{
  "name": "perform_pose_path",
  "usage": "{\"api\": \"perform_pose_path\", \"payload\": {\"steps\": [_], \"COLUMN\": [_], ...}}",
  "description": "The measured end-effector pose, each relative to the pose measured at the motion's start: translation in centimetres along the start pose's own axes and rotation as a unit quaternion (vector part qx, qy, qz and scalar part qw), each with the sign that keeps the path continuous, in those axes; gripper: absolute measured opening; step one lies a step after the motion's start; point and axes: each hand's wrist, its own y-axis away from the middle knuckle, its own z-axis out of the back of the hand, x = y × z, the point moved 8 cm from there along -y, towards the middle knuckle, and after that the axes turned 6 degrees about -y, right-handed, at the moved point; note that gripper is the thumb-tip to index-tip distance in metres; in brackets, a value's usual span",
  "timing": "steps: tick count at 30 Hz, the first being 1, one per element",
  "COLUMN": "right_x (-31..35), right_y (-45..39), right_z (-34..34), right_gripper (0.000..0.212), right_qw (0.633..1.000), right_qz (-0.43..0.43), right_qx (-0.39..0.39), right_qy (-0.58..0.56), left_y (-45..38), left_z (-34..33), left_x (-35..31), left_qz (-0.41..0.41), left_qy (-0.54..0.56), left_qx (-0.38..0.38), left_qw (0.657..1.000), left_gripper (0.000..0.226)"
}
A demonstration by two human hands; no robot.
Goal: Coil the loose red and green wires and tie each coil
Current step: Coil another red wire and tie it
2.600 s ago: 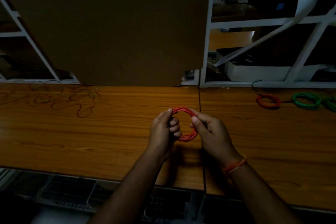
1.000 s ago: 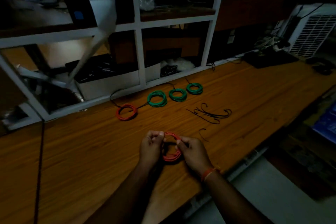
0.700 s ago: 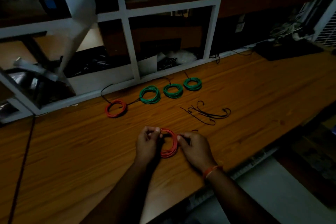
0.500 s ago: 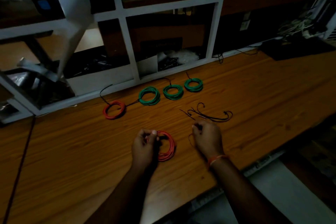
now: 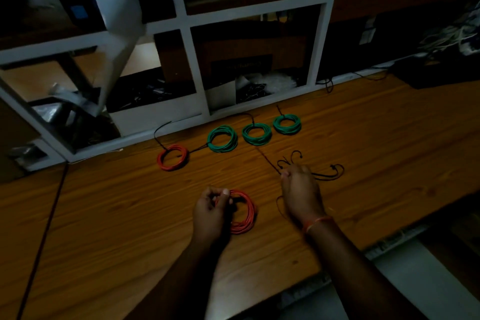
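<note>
my right hand [image 5: 298, 189] has left the red coil [image 5: 244, 212] and pinches a black tie [image 5: 270, 163] at two o'clock; my left hand [image 5: 211, 209] grips the coil. no legible writing.

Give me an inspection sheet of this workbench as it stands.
Surface: brown wooden benchtop, dimly lit.
Job's things: red wire coil in hand, resting on the bench; finished red coil and three green wire coils in a row near the shelf, black ties trailing from them.
Clutter: loose black cable ties beside the right hand.
Grippers: left hand pinches the red coil; right hand pinches a black tie.
Cables: thin dark wire running down the bench's left side.
Surroundings: white-framed shelving holding boxes and bags behind the bench.
</note>
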Motion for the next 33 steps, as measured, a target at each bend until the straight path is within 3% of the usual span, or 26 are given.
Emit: {"api": "perform_pose_path", "payload": {"steps": [4,7,10,13,16,19,28,33], "right_x": [3.8,5.7,5.6,4.7,4.8,5.3,5.6,5.8], "right_y": [3.1,5.0,6.2,6.8,6.9,7.1,7.2,7.4], "right_z": [0.6,-0.3,-2.2,-3.9,-4.4,-4.3,-4.2,-4.0], "right_gripper": [0.011,0.011,0.003,0.015,0.017,0.018,0.024,0.022], "right_qw": [0.953,0.918,0.904,0.915,0.957,0.959,0.943,0.931], "right_qz": [0.048,0.036,0.018,0.024,0.111,0.196,0.229,0.247], "right_qx": [0.015,0.091,0.149,0.168,0.13,0.071,0.018,0.025], "right_qy": [-0.297,-0.384,-0.401,-0.365,-0.236,-0.19,-0.242,-0.267], "left_y": [0.0,0.0,-0.1,-0.1,0.0,0.0,-0.6,-0.7], "left_z": [-0.1,-0.1,0.0,0.1,0.1,0.1,-0.1,-0.5], "left_x": [0.1,-0.2,-0.4,-0.4,-0.2,-0.1,-0.4,-0.6], "left_qz": [0.007,0.002,-0.007,-0.003,0.013,0.013,0.057,0.083], "left_qy": [0.012,0.009,0.006,0.016,0.05,0.068,0.046,0.03], "left_qx": [-0.013,-0.015,-0.012,-0.013,-0.021,-0.026,-0.02,0.039], "left_qw": [1.0,1.0,1.0,1.0,0.998,0.997,0.997,0.995], "left_gripper": [0.009,0.009,0.008,0.008,0.007,0.013,0.01,0.018]}}
